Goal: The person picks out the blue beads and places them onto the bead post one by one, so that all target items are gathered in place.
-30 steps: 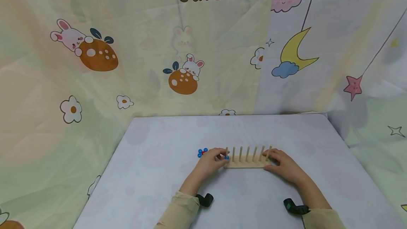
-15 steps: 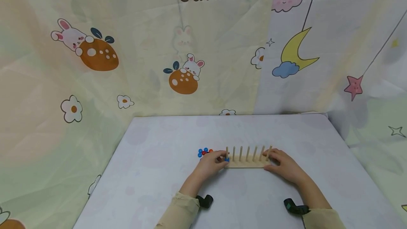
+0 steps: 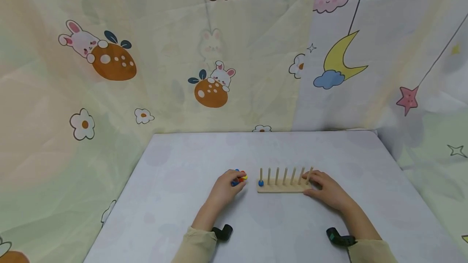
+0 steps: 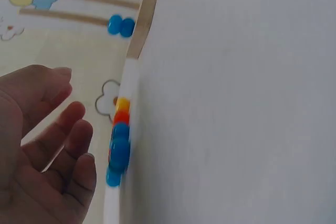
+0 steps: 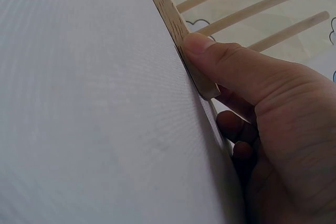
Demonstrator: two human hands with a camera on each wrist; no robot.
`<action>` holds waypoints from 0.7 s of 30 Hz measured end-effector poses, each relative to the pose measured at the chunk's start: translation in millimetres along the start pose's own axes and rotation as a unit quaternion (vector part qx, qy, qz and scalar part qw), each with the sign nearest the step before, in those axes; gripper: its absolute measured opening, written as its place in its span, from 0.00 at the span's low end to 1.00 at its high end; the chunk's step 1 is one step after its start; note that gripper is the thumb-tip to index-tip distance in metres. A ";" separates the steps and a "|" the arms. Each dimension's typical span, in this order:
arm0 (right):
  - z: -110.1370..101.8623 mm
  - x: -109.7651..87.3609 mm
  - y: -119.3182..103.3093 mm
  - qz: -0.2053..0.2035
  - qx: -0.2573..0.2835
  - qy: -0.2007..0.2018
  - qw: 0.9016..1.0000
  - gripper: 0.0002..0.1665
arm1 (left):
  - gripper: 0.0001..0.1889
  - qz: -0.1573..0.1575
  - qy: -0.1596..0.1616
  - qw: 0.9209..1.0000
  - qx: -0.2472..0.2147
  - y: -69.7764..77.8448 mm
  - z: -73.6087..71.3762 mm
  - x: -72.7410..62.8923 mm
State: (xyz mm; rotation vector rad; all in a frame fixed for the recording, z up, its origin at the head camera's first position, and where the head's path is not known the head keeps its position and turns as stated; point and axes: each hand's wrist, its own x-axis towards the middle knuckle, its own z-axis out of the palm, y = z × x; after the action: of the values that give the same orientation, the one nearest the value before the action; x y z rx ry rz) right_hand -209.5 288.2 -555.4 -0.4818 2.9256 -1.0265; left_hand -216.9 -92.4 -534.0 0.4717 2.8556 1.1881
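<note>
A wooden peg board with a row of upright pegs lies on the table. Two blue beads sit low on its leftmost peg. My right hand grips the board's right end, the thumb pressed on its front edge. To the left of the board, my left hand is over a small cluster of loose blue, red, orange and yellow beads. Its fingers are loosely bent and nothing is between them in the left wrist view. In the head view the hand partly hides the cluster.
The white table ends at the back against a hanging cloth printed with cartoons. Black cameras are strapped to both wrists, the left camera and the right camera.
My left hand has moved left, away from the leftmost peg and its blue beads, to the loose beads. My right hand stays on the board's right end.
</note>
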 end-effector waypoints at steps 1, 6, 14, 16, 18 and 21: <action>0.0 0.2 0.2 0.000 -0.001 0.000 1.000 0.32 | 0.15 -0.005 0.004 1.000 0.001 -3.3 -2.8 -0.9; 0.4 1.0 1.7 0.000 -0.007 0.004 1.000 0.32 | 0.14 -0.025 0.012 1.000 0.011 -19.5 -13.4 -6.6; 0.5 1.1 1.0 0.003 -0.006 0.003 1.000 0.32 | 0.08 -0.040 0.018 0.999 0.033 -39.5 -14.7 -17.3; 0.0 1.0 0.1 0.003 -0.004 0.006 1.000 0.32 | 0.08 -0.031 0.018 0.999 0.039 -41.9 -13.0 -18.3; -0.4 0.9 -0.7 0.005 -0.002 0.006 1.000 0.32 | 0.08 -0.025 0.018 0.999 0.043 -43.3 -11.4 -18.7; -0.5 0.8 -1.1 0.011 -0.001 0.003 1.000 0.32 | 0.09 -0.017 0.020 0.998 0.054 -44.9 -9.1 -19.4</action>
State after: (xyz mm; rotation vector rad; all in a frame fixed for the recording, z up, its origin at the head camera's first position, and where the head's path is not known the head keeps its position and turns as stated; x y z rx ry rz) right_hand -209.9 287.5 -554.2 -0.4479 2.9308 -1.0233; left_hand -211.7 -134.1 -560.7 0.4048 2.9609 1.0527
